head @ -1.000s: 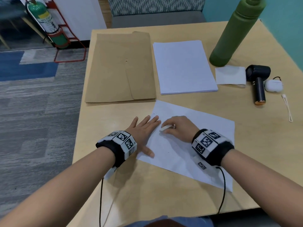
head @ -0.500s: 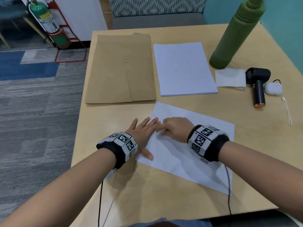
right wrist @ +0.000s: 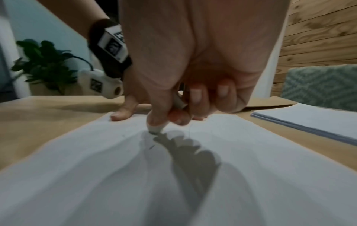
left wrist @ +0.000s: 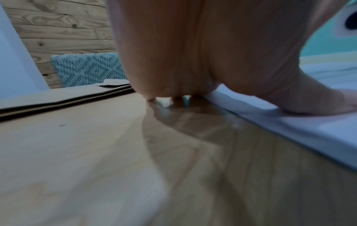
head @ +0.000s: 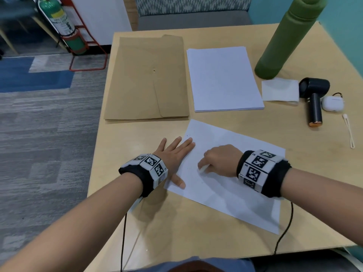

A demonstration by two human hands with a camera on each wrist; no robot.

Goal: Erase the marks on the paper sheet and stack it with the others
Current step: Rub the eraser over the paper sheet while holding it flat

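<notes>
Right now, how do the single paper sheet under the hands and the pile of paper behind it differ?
The single sheet lies skewed near the person; the pile lies straight, farther back. The left hand presses the sheet and the right hand rubs an eraser on it; nothing touches the pile. Both are white paper.

Bench [head: 216,232] is showing smooth pale wood with slight sheen, paper sheet [head: 225,185] and stack [head: 222,79] looking matt white, envelope [head: 145,79] matt brown kraft paper, bottle [head: 284,40] matt green, wall [right wrist: 318,38] looking like knotty wood planks.
</notes>
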